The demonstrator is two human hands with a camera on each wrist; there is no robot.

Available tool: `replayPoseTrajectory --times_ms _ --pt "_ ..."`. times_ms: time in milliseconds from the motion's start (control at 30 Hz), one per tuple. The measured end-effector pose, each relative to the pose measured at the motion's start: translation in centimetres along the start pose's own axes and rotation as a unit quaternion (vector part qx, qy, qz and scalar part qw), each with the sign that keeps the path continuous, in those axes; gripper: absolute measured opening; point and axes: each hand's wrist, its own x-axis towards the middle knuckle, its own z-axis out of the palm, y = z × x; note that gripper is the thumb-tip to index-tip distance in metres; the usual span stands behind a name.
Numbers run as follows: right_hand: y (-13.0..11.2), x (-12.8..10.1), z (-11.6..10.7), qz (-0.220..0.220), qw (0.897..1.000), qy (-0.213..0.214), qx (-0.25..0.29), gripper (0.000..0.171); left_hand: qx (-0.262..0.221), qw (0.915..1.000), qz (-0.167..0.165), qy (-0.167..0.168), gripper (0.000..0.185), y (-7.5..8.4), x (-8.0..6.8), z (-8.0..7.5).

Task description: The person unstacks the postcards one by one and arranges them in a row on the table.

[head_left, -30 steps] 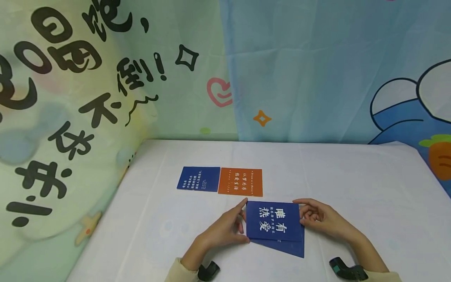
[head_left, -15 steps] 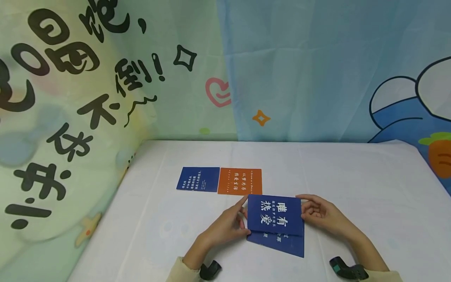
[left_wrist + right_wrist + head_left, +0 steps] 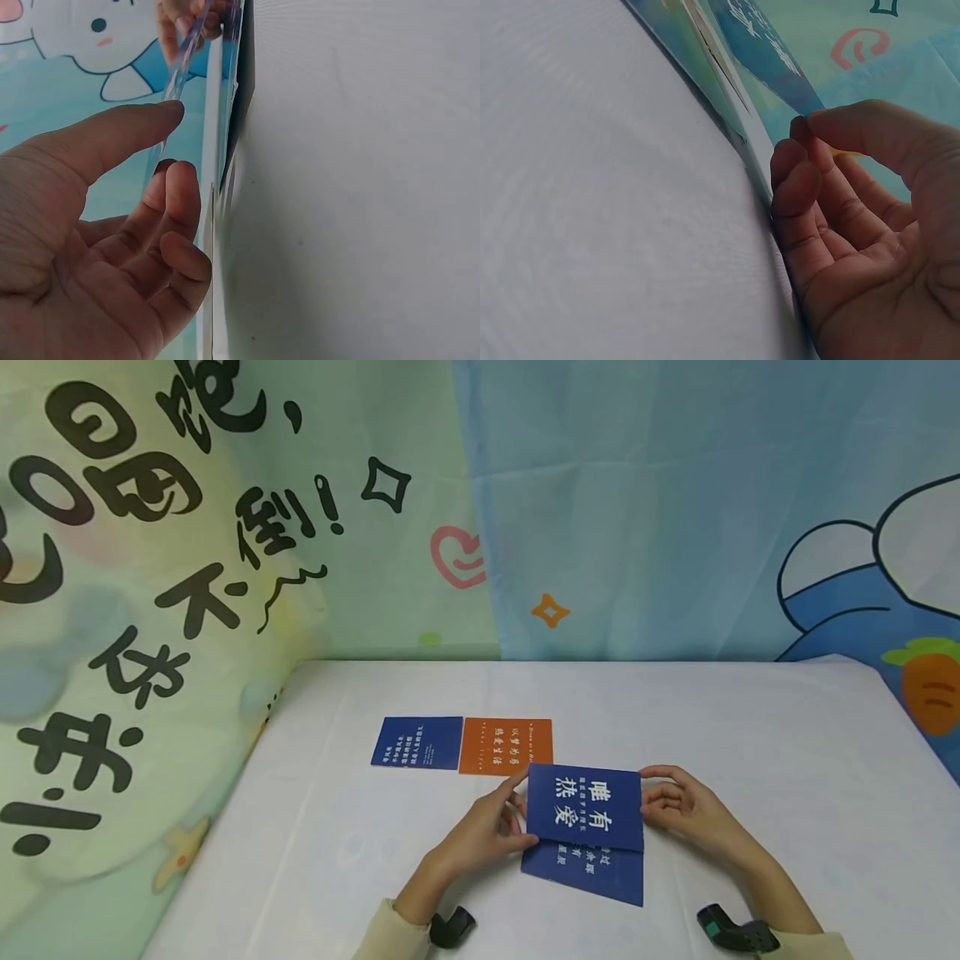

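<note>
1. Left hand (image 3: 480, 831): the left edge of the top blue card (image 3: 585, 807) is pinched between thumb and curled fingers (image 3: 176, 202); in the left wrist view the thumb is seen above the card's edge and the fingers beneath it.
2. Right hand (image 3: 678, 810): the card's right edge is held the same way, thumb over and fingers (image 3: 802, 187) curled under. A grip at both short edges keeps the card level and its printed face unobscured.
3. The top blue card is held slightly clear of the surface; both wrist views show its edge raised above what lies below. Its large white characters face up.
4. A second blue card (image 3: 585, 872) lies flat on the counter (image 3: 750, 727) directly beneath, skewed and showing toward the person, partly covered by the held one.
5. Just beyond, an orange card (image 3: 506, 746) and a smaller-looking blue card (image 3: 416, 742) are laid side by side, edges touching, as a row. The held card's far left corner overlaps the orange card's near right corner in the head view; actual contact cannot be told.
6. Behind the counter, printed cartoon cloth (image 3: 675, 510) is hung as a backdrop.
</note>
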Motion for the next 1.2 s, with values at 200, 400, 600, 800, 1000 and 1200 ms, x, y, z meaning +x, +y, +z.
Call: replayPoseTrajectory --times_ms 200,400,600,800,1000,1200 --pt "-0.1 -0.1 0.0 0.023 0.999 0.028 -0.005 0.039 -0.007 1.0000 0.003 0.006 0.091 0.3 0.6 0.1" --pt "0.1 -0.1 0.1 0.013 0.998 0.055 0.011 0.032 -0.007 0.9999 -0.005 0.015 0.087 0.4 1.1 0.4" --pt "0.2 -0.1 0.1 0.024 0.997 0.074 0.001 0.035 -0.005 0.9997 -0.010 0.022 0.087 0.5 1.6 0.6" --pt "0.0 -0.1 0.1 0.022 0.997 0.077 0.003 0.040 -0.003 0.9995 -0.013 0.027 0.088 0.6 2.0 0.9" --pt "-0.2 -0.1 0.2 0.028 0.997 0.070 0.010 0.051 0.005 0.9991 -0.020 0.038 0.088 0.6 2.4 1.0" --pt "0.0 -0.1 0.3 0.019 0.998 0.062 -0.016 0.067 0.001 0.9982 -0.038 0.047 0.089 0.9 2.9 1.0"
